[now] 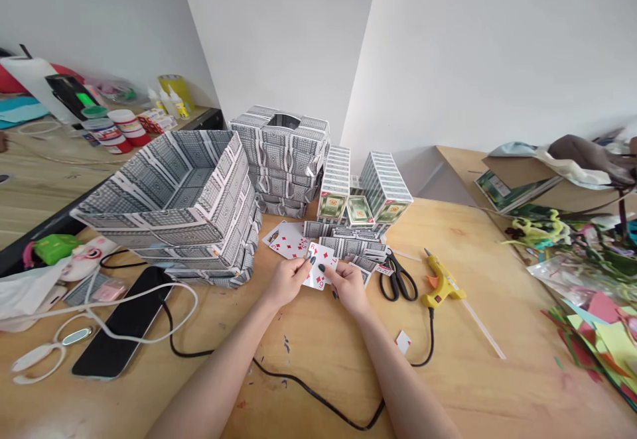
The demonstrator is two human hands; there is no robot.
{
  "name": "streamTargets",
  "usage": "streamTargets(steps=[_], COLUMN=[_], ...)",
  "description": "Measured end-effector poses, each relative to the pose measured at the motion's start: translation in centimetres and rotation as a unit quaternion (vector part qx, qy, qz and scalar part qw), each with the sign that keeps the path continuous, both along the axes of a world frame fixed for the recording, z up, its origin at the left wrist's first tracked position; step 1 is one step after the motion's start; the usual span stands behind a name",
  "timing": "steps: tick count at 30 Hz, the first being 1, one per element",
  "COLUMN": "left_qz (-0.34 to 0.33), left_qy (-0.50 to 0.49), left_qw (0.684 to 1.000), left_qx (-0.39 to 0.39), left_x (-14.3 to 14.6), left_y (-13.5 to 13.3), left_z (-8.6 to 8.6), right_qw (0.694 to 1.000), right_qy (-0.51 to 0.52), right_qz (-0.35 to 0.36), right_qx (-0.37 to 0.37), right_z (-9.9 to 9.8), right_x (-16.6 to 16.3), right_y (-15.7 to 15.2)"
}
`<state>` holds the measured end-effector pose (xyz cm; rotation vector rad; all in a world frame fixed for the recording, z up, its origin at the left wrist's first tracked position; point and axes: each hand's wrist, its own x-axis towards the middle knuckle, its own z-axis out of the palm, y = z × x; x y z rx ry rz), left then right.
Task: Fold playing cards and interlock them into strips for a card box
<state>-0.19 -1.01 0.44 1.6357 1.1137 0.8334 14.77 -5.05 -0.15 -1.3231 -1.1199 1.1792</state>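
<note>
Pinched between the thumb and fingers of my left hand (292, 278) are white playing cards (317, 273) with red diamonds, a six on top. My right hand (348, 285) grips the cards from the other side, where a seven's corner shows. More loose playing cards (286, 240) lie face up just behind my left hand. Grey-backed folded card pieces (351, 243) are piled behind my hands, in front of the card boxes (334, 190). To the left stands an open basket (213, 227) built from grey-backed cards, with a similar card-built block (281, 160) behind it.
Black-handled scissors (398, 283) and a yellow glue gun (440, 280) with a clear stick lie to the right. The gun's black cord (318, 392) runs beneath my arms. A black phone (124, 326) and white cables rest at left; coloured scraps (602, 326) crowd the right edge.
</note>
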Motion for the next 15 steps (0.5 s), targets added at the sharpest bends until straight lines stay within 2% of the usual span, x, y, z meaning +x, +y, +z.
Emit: streamTargets(steps=[7, 10, 15], left_qz=[-0.030, -0.006, -0.013], left_qy=[-0.063, -0.090, -0.061], left_qw=[0.991, 0.993, 0.997], left_qx=[-0.111, -0.082, -0.042], left_x=[-0.57, -0.63, -0.52], left_y=[0.46, 0.55, 0.57], left_z=[0.35, 0.51, 0.73], right_qw=[1.000, 1.000, 0.999], right_qy=[0.014, 0.016, 0.011], right_qz=[-0.001, 0.015, 0.039], right_qx=[-0.011, -0.014, -0.003], right_z=[0.00, 0.07, 0.34], right_x=[0.33, 0.37, 0.14], right_y=[0.15, 0.15, 0.06])
